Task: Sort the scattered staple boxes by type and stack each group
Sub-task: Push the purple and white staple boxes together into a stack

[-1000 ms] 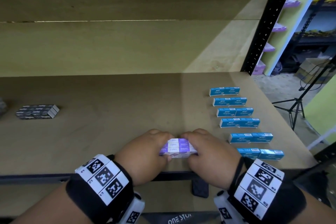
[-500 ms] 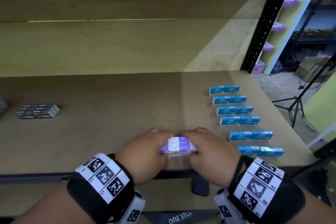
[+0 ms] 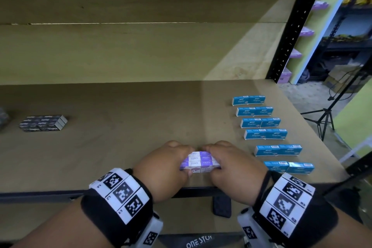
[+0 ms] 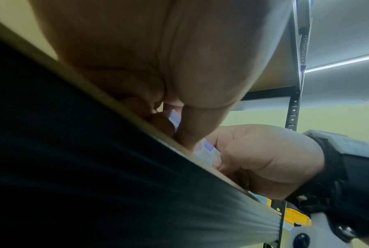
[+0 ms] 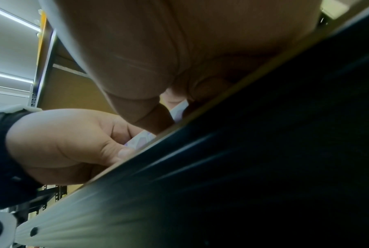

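A block of purple-and-white staple boxes (image 3: 200,162) sits near the shelf's front edge. My left hand (image 3: 167,165) grips its left end and my right hand (image 3: 231,165) grips its right end, thumbs on the near side, fingers curled over the far side. In the left wrist view the purple boxes (image 4: 207,151) peek out between both hands; the right wrist view shows a sliver of the purple boxes (image 5: 140,141) too. Blue staple boxes (image 3: 261,123) lie in a column of pairs at the right. A dark group of staple boxes (image 3: 43,123) lies at the far left.
The wooden shelf board (image 3: 120,119) has a black metal front rail (image 3: 40,194) just under my wrists. A black upright post (image 3: 296,26) stands at the right rear corner. A tripod (image 3: 326,115) stands on the floor beyond the right edge.
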